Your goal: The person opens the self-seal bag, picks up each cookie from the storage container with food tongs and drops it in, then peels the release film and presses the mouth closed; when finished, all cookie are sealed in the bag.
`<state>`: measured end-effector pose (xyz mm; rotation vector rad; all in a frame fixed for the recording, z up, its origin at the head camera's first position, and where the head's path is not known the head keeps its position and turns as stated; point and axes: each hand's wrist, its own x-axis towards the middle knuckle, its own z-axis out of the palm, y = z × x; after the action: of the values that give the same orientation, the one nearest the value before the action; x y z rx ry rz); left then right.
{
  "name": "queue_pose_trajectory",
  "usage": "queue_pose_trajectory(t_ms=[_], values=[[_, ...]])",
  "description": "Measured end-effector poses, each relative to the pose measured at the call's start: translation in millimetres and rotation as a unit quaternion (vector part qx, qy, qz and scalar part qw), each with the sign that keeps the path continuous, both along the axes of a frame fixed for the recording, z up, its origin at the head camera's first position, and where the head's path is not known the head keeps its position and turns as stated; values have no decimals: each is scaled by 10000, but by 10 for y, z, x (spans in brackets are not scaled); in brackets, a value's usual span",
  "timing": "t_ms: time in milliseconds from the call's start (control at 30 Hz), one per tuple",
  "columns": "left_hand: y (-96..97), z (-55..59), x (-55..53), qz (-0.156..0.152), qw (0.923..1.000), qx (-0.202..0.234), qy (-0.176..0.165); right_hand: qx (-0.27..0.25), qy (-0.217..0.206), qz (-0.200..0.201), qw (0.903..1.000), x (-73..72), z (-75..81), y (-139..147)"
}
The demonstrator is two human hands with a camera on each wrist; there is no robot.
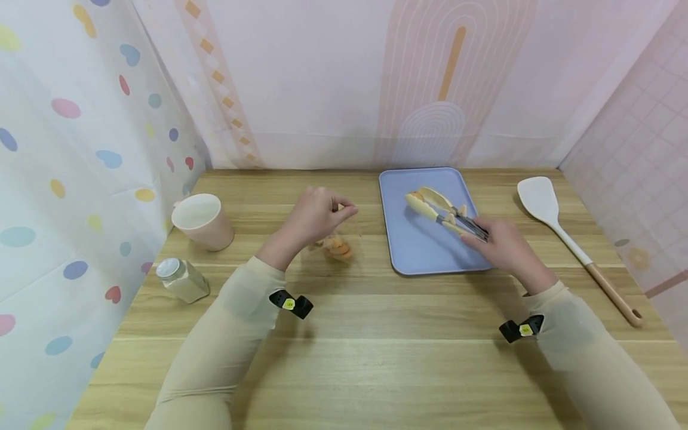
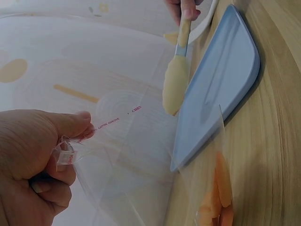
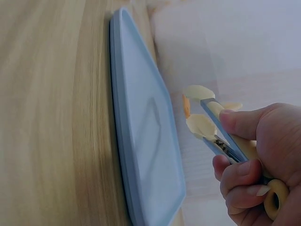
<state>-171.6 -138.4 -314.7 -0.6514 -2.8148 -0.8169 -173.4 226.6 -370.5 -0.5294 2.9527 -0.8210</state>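
Observation:
My left hand [image 1: 321, 213] pinches the top edge of a clear plastic bag [image 2: 117, 155] with red print. Several orange pieces [image 1: 338, 246] lie in the bottom of the bag; their kind I cannot tell. My right hand [image 1: 504, 243] grips a pair of tongs [image 1: 448, 212] with cream tips and metal arms, above the blue tray [image 1: 400, 254]. Between the tong tips is an orange piece [image 3: 186, 106], clear of the tray surface in the right wrist view.
A pink mug [image 1: 215, 230] and a glass jar [image 1: 188, 285] with a white lid stand at the left. On the right lies a white spatula [image 1: 543, 206] with a wooden handle. Patterned curtains [image 1: 322, 89] border the wooden table [image 1: 376, 358].

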Motion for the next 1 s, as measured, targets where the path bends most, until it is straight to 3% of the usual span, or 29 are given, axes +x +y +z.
queue_pose_trajectory(t_ms=[667, 1000], values=[[-5, 21, -139, 122, 9999, -60, -25, -681, -345, 556, 9955, 527, 175, -143], [-11, 38, -155, 81, 9998, -110, -117, -1380, -984, 1028, 9802, 737, 259, -263]])
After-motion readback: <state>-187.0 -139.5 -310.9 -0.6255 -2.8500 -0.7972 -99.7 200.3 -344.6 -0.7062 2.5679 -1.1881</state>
